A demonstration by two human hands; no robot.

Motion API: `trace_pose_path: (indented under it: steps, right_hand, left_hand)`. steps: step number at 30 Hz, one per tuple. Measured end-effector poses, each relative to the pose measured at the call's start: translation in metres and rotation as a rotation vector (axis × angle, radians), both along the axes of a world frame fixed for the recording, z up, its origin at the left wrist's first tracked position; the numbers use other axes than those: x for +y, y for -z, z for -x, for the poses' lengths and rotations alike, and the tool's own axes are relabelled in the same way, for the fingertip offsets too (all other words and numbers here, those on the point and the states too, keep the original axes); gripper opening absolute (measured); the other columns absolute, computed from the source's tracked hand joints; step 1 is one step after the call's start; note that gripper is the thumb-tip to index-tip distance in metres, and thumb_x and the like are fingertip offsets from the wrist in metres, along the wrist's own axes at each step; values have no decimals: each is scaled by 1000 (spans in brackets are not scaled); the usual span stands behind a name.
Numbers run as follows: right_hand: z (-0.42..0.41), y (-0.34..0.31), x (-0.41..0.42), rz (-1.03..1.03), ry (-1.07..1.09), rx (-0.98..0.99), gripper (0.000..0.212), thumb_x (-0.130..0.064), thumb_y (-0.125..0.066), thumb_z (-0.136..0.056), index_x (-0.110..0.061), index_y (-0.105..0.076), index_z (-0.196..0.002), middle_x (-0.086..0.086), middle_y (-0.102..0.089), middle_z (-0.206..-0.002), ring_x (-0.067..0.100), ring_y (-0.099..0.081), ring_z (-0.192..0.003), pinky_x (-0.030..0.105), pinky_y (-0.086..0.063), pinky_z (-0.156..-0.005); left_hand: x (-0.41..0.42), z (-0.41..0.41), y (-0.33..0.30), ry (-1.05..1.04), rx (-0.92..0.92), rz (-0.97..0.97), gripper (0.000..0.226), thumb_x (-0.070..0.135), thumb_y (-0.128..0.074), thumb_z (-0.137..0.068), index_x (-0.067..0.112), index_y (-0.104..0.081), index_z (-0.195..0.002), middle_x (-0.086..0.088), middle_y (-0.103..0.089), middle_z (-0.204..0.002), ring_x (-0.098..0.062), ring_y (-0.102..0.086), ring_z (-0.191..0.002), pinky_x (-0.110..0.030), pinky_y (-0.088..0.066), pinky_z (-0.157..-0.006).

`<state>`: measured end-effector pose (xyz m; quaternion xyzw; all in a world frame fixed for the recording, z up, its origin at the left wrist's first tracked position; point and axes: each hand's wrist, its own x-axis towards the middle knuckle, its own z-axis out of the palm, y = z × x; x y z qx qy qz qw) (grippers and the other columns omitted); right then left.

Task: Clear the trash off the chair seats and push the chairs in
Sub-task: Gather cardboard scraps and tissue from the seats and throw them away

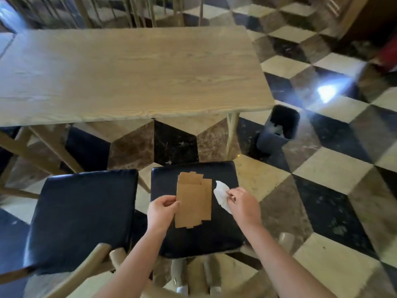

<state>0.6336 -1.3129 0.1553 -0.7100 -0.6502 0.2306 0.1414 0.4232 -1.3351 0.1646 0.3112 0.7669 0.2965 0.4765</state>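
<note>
I am pinching the flattened brown cardboard (193,203) by its left edge with my left hand (163,208), thumb and fingers closed on it, while my right hand (241,204) is gripping a crumpled white tissue (220,193) between thumb and fingertips. Both pieces are sitting over the black seat of the right chair (225,237), directly under my hands; whether they are lifting clear or touching the cushion I cannot tell. The left chair (83,211), just beside my left hand, is showing a bare black cushion with no trash that I can see.

I am judging the clearing as nearly finished, with the dropping-off and all the pushing-in left: both chairs are standing well out from the wooden table (129,69) ahead of my hands. A dark waste bin (279,127) is waiting ahead and to the right of my right hand, next to the table leg, something pale inside it.

The tabletop is showing light wood grain. The floor (335,173) is gleaming in cream, brown and black cube-patterned tiles, glare falling far to the right.
</note>
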Motion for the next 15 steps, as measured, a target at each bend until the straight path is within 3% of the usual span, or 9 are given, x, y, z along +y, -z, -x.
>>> trace_pose_path:
  steps: [4,8,15]
  right_hand:
    - [-29,-37,-31,-37,86,-5,13,-9,-62,-85,-6,-70,-95,10,-67,-91,25,-61,-79,38,-52,-66]
    - [-76,-53,-49,-63,118,-8,15,-13,-60,-88,-8,-70,-98,9,-67,-93,23,-60,-83,31,-48,-66]
    - [-218,-70,-72,-113,179,-34,11,-14,-63,-87,-8,-71,-91,9,-69,-90,20,-63,-80,34,-57,-69]
  left_hand:
    - [-10,-36,-24,94,22,-42,10,16,-70,-82,25,-67,-84,2,-69,-87,-15,-65,-84,-37,-56,-78]
    - [-17,-88,-42,177,49,-100,15,16,-69,-83,30,-62,-80,4,-67,-88,-12,-63,-83,-34,-55,-76]
    - [-30,-233,-45,119,-24,-57,10,13,-69,-82,21,-66,-86,2,-67,-85,-15,-65,-80,-37,-57,-75]
